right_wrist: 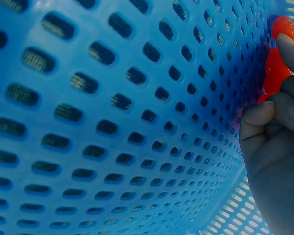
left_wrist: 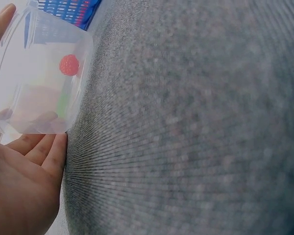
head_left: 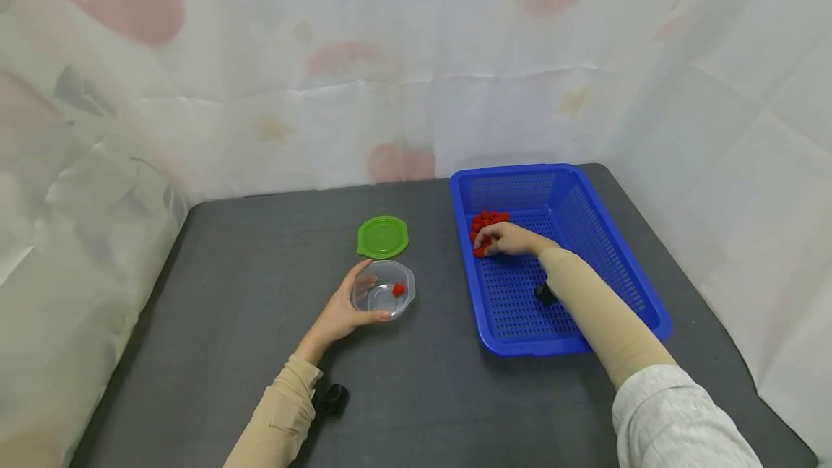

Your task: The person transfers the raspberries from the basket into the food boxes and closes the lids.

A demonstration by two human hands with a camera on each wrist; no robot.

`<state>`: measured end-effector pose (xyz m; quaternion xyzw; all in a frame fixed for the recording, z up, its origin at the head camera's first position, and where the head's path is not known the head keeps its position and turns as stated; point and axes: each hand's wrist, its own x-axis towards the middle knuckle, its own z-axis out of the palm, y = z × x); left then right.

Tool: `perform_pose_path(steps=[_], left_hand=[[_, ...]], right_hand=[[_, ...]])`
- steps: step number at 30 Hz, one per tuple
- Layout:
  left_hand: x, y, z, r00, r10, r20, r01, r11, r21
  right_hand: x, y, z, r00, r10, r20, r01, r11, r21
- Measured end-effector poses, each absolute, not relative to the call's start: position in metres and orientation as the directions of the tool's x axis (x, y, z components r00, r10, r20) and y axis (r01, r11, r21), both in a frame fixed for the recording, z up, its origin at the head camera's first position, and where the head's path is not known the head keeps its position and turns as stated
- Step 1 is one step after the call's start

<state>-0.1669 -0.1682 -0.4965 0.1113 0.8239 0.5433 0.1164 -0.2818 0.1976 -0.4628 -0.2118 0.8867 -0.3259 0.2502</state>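
My left hand grips a clear plastic container, thumb at the near side and fingers round the far left side. One red raspberry lies inside it. Behind the container sits a green lid, flat on the table. Over at the right, my right hand reaches down into a blue basket. Its fingers are bent at a cluster of red raspberries along the basket's left side. In the right wrist view a fingertip presses against one raspberry; part of the grip is hidden.
The dark grey table meets a patterned white curtain at the back, with more sheeting at both sides. The basket's raised walls stand round the right hand. A black wrist device hangs at the left wrist.
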Motion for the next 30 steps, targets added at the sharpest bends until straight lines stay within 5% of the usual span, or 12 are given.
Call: perform_pose_path(steps=[18, 30], left_hand=[[-0.165, -0.166, -0.495, -0.948, 0.310, -0.068, 0.060, 0.383, 0.922], [-0.154, -0.161, -0.460, -0.940, 0.324, -0.110, 0.023, 0.381, 0.924]], right_hand=[[-0.280, 0.209, -0.442, -0.810, -0.521, -0.270, -0.135, 0.614, -0.778], [-0.275, 0.212, -0.417, -0.812, -0.529, -0.245, -0.076, 0.513, -0.855]])
